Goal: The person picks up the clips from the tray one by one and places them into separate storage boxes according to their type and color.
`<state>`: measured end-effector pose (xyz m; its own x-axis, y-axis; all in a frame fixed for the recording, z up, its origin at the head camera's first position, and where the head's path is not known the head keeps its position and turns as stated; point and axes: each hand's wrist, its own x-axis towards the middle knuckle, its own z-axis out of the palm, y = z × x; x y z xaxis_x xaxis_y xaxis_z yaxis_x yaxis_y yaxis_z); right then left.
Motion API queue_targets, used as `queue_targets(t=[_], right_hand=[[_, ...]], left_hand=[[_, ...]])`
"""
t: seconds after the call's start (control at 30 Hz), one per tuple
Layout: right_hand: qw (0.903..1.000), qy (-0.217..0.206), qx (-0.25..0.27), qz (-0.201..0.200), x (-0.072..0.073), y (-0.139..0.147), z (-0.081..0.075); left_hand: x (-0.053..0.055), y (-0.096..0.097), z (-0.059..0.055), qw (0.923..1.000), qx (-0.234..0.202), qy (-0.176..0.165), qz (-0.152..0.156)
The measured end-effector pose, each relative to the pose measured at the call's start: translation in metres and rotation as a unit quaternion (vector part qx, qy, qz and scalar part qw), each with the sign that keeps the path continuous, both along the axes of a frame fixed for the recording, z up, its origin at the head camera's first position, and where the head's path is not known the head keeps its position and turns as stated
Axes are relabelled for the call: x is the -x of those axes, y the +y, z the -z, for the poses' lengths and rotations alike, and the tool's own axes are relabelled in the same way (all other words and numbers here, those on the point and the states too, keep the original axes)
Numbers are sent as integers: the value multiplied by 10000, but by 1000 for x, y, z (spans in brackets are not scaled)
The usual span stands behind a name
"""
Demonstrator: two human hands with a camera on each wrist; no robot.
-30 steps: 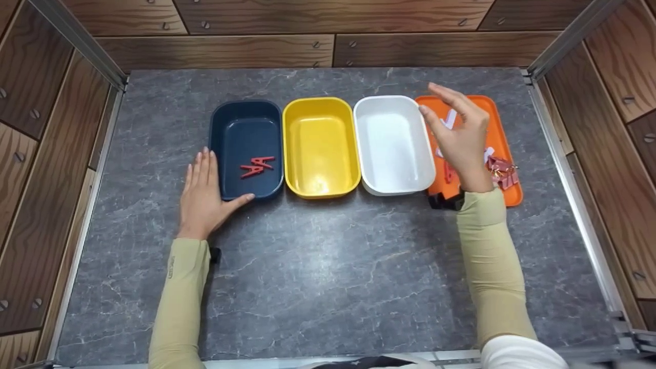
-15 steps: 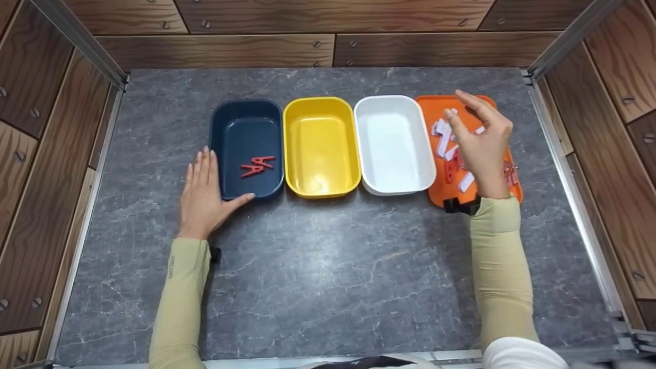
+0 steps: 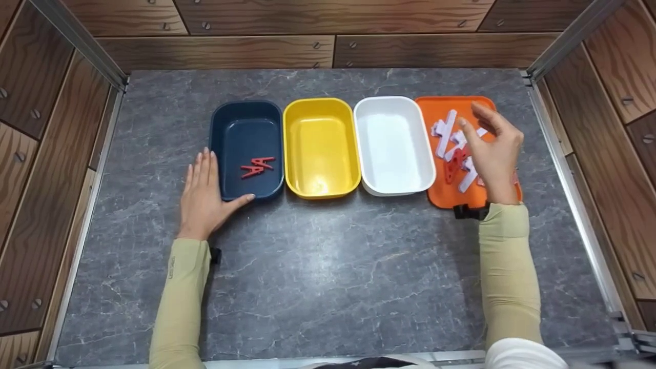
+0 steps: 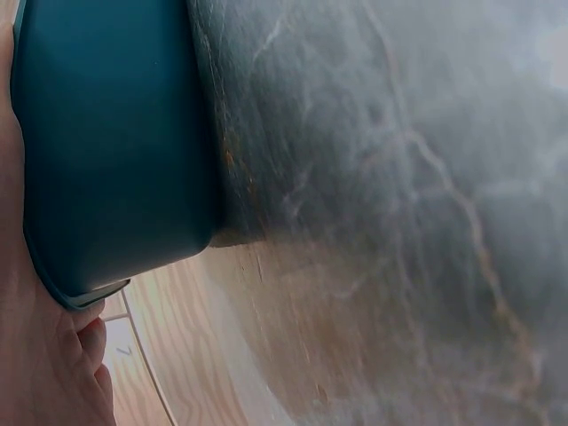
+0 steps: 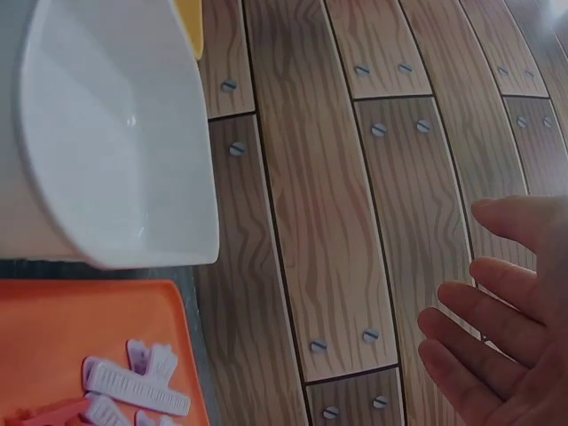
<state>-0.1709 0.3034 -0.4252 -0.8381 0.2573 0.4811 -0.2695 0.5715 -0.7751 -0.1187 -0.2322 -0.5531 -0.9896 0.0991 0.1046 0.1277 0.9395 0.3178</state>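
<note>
My left hand [image 3: 201, 201] lies with straight fingers along the left rim of a navy bin [image 3: 246, 137], its thumb at the near rim. Two red clothespins [image 3: 252, 170] lie inside that bin. Over an orange tray [image 3: 445, 199] hovers my right hand [image 3: 496, 154], fingers loosely bent and apart, holding nothing. Several pale lilac bag clips [image 3: 447, 134] and red clothespins [image 3: 452, 169] lie in the tray. Pinkish clips at the tray's right side are mostly hidden behind the hand. The right wrist view shows the hand [image 5: 497, 311] spread, away from the clips [image 5: 140, 387].
A yellow bin [image 3: 322, 143] and a white bin [image 3: 393, 141] stand in a row between the navy bin and the orange tray. The grey marbled table [image 3: 328, 277] has wood-patterned walls [image 3: 215, 51] and metal frame rails [image 3: 569, 195] around it.
My right hand has moved right and slightly toward me over the orange tray, uncovering more of the lilac clips and red clothespins. The left hand has stayed put.
</note>
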Motion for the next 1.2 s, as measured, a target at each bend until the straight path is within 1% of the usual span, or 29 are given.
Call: queue_targets(t=[0.1,0.2,0.37,0.5,0.7,0.9,0.97,1.2], right_hand=[[9998,-150,-64,90,6,13,15],[9995,-276,-139,114,9,24,28],[9988,-412,-201,142,6,34,39],[9970,-637,-352,277,4,37,48],[9905,-1157,-612,432,3,41,64],[9864,-1327,-785,567,3,48,78],[9835,-1471,-888,565,2,49,81],[9734,-1939,-1165,359,2,50,90]], left_hand=[[0,0,0,10000,3,18,15],[0,0,0,10000,6,21,11],[-1,0,-1,10000,-15,-28,8],[0,0,-1,10000,4,-43,-6],[0,1,-1,10000,-86,-45,-11],[0,1,-1,9999,-110,-43,-9],[0,1,-1,9999,-88,-58,-11],[0,0,-1,10000,-37,-45,5]])
